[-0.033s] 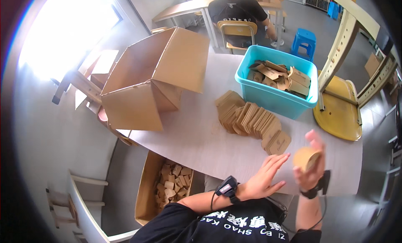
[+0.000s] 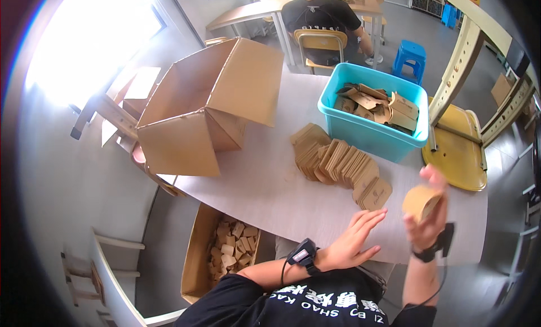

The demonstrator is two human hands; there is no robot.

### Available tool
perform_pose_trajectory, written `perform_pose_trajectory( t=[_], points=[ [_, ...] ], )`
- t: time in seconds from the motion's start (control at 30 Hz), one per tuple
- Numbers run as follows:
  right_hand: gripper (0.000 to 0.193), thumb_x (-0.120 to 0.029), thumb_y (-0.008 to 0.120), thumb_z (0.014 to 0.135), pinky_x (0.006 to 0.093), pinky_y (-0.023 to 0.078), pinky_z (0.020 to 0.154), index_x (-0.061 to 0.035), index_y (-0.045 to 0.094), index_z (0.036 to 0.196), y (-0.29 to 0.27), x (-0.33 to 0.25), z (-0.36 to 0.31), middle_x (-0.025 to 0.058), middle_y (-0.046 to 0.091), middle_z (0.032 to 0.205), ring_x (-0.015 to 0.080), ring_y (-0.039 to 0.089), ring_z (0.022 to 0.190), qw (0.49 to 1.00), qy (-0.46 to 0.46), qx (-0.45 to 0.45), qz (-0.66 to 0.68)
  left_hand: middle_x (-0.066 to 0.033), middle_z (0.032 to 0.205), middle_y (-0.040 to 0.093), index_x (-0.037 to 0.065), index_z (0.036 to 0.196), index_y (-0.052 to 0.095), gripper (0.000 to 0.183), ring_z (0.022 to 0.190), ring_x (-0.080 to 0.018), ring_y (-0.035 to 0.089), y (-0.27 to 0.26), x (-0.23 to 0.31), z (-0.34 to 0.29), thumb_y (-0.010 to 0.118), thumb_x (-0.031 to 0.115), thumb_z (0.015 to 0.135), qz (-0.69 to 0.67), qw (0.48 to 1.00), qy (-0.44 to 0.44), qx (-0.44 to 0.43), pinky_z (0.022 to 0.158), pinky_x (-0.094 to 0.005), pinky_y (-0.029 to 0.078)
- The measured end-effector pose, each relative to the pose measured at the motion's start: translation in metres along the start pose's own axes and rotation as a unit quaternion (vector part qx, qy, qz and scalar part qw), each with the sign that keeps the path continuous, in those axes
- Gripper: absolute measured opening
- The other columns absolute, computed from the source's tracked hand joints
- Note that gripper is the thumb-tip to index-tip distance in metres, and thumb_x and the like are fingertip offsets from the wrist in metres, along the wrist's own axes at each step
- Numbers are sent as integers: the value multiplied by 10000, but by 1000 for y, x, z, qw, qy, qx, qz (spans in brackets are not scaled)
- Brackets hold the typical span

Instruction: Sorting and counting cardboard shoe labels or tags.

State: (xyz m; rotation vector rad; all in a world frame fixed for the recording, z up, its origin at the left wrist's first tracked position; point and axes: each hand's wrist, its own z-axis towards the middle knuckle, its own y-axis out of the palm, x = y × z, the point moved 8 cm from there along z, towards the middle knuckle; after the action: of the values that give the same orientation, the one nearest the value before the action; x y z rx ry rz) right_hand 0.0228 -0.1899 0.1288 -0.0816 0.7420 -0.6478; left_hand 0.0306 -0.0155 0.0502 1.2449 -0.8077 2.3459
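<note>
My right hand (image 2: 429, 217), slightly blurred, is closed round a brown cardboard sleeve (image 2: 418, 202) held up over the table's right part. The sleeve is bowed into a rounded shape, and some fingers stick up beside it. To its left, my left hand (image 2: 354, 241) has its fingers stretched out and holds nothing. Just beyond those fingertips lies a fanned row of flat brown cardboard pieces (image 2: 344, 165) with printing on them. Behind the row stands a turquoise bin (image 2: 366, 134) with loose cardboard pieces (image 2: 372, 104) inside.
A large open cardboard box (image 2: 180, 141) stands on the table (image 2: 270, 192) at left. Below the near edge, another box (image 2: 194, 254) holds many small cardboard pieces. A yellow chair (image 2: 456, 152) adjoins the right side. Across the table a person in black (image 2: 318, 17) sits facing away.
My right hand has shifted slightly right with the sleeve, which has turned a little. My left hand has barely moved.
</note>
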Motion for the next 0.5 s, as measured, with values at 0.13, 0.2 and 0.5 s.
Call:
perform_pose_trajectory(
  t=[0.13,0.2,0.5],
  points=[
    [665,-304,811,847,462,431,1089,-10,549,1383,20,-23,131,172,622,1295,364,582,1212,975,-91,-59,-194,-194,1581,376,41,1488,418,670,1356,-425,395,-12,-14,-20,717,118,893,51,998,-18,-33,1132,-497,370],
    [682,-214,814,842,437,413,1126,-41,520,1432,36,4,171,172,594,1379,388,531,1295,955,-54,-133,-259,-192,1578,376,46,1436,455,607,1357,-425,397,-11,-13,-21,718,125,894,50,998,-12,-42,1136,-505,361],
    [720,-317,818,826,505,433,1061,20,539,1397,6,34,37,231,592,1336,421,564,1224,980,-60,-96,-166,-165,1361,544,46,1201,552,312,1254,-376,502,-6,-19,-22,683,161,942,-23,995,-18,-91,1079,-471,414]
  ],
)
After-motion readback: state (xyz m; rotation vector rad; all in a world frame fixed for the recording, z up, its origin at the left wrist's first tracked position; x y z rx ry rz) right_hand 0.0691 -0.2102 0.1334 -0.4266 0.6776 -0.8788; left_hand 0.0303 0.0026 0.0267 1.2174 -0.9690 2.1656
